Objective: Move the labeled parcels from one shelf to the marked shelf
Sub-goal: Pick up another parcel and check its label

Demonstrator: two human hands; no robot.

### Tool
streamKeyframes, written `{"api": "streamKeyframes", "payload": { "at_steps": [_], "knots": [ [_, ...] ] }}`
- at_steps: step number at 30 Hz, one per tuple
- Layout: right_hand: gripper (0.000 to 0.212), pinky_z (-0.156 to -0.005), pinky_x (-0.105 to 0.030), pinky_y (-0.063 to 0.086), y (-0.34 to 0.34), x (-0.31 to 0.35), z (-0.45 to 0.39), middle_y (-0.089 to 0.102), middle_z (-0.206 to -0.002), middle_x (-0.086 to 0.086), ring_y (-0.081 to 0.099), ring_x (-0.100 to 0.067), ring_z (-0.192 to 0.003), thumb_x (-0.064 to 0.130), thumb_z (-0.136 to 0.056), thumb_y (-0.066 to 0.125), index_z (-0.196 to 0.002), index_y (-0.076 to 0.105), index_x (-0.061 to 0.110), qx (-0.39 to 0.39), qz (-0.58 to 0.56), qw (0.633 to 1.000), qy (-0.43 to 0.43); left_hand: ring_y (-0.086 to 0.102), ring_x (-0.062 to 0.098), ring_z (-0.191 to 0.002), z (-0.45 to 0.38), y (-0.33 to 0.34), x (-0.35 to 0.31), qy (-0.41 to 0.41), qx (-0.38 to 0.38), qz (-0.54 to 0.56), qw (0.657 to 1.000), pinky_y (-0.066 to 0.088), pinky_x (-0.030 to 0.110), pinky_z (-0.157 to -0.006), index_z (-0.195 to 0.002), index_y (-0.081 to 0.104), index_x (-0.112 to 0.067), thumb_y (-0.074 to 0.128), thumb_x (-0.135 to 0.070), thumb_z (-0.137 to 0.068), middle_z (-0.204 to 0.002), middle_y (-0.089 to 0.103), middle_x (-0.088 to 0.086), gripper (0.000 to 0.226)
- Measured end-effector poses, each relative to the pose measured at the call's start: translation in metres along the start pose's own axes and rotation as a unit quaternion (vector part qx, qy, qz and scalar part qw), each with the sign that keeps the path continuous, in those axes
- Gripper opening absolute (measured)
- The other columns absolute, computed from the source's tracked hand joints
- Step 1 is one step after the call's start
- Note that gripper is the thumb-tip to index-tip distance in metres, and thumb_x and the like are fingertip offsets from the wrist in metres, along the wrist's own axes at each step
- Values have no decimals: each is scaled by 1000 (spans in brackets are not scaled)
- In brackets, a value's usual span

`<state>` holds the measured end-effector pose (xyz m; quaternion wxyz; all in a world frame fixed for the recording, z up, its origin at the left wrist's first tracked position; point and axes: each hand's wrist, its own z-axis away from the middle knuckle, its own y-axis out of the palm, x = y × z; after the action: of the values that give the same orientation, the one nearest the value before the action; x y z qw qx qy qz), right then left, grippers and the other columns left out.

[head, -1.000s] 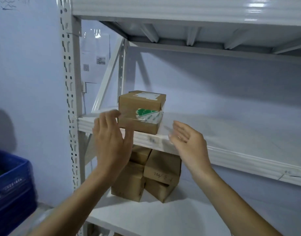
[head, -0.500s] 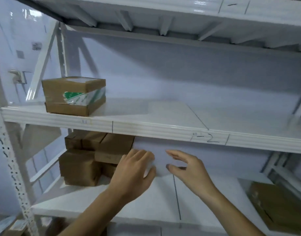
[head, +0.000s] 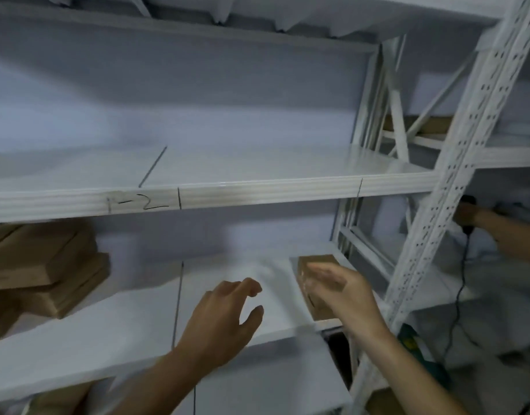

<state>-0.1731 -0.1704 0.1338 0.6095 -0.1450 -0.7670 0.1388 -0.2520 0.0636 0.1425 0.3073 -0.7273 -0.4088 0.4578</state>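
My lower shelf (head: 123,333) carries stacked cardboard boxes (head: 39,268) at its left end and one small box (head: 317,283) near its right end. The shelf above (head: 257,166), hand-marked along its edge, lies bare.

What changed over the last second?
View swung right along the rack. Both hands dropped from the taped box on the upper shelf to the lower shelf; right hand now reaches the lone cardboard parcel, left hand is open beside it. Nothing gripped. Stacked parcels unchanged.
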Motion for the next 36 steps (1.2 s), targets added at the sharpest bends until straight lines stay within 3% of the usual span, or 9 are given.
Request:
{"api": "streamKeyframes", "payload": {
  "at_steps": [5,11,16,20,23,27,30,33,36],
  "knots": [
    [46,-101,-12,48,-26,-42,-26,75,-121,20,65,16,-111,23,-89,87,-132,74,27,-30,-8,999,13,61,13,-124,-30,51,-14,-16,46,24,999,48,25,-98,-133,59,-33,58,-42,-101,-132,65,-13,33],
    [70,-108,-21,45,-18,-100,-80,62,-126,30,53,-4,-129,32,-87,89,-150,60,22,-54,46,996,50,59,14,-126,-72,121,21,-49,45,63,996,49,27,-94,-129,62,-29,62,-36,-99,-128,69,-10,31],
    [96,-106,-54,58,4,-161,-133,68,-148,-2,61,-30,-139,83,-67,69,-148,56,33,-54,216,972,77,62,21,-114,-95,180,57,-99,43,103,989,53,34,-89,-124,65,-21,66,-29,-98,-119,73,-5,27],
    [107,-117,-69,40,31,-197,-167,23,-179,-2,28,-51,-158,80,-74,71,-164,30,38,69,394,910,112,62,22,-114,-104,205,66,-113,59,102,987,54,34,-89,-124,66,-20,65,-29,-98,-122,74,-5,28],
    [93,-111,-65,36,47,-215,-182,18,-176,-7,29,-58,-148,72,-83,65,-160,27,36,120,470,864,135,64,23,-114,-116,217,68,-116,64,102,986,52,31,-88,-128,65,-18,66,-29,-98,-122,75,-3,31],
    [82,-89,-54,39,47,-225,-190,26,-162,-5,42,-48,-125,72,-81,60,-149,31,37,117,487,859,110,66,19,-105,-126,225,60,-149,27,140,979,58,34,-85,-133,59,-20,67,-24,-98,-118,75,-2,37],
    [86,-97,-56,41,29,-226,-188,36,-165,0,45,-44,-133,70,-79,64,-155,32,44,108,398,902,127,66,18,-103,-128,232,50,-178,4,165,970,59,39,-87,-134,58,-21,68,-22,-97,-116,75,-3,39],
    [77,-115,-54,46,-3,-217,-174,65,-150,11,58,-27,-139,55,-79,74,-152,49,53,51,29,977,207,65,19,-114,-125,235,37,-228,-49,221,947,57,39,-91,-136,59,-29,67,-23,-99,-119,75,-6,38],
    [35,-111,-54,51,-26,-215,-165,79,-133,4,66,-28,-131,37,-94,65,-127,75,44,27,-265,932,246,63,17,-124,-130,234,14,-272,-74,317,905,54,30,-93,-142,55,-36,65,-30,-102,-133,69,-6,42]
  ]
}}
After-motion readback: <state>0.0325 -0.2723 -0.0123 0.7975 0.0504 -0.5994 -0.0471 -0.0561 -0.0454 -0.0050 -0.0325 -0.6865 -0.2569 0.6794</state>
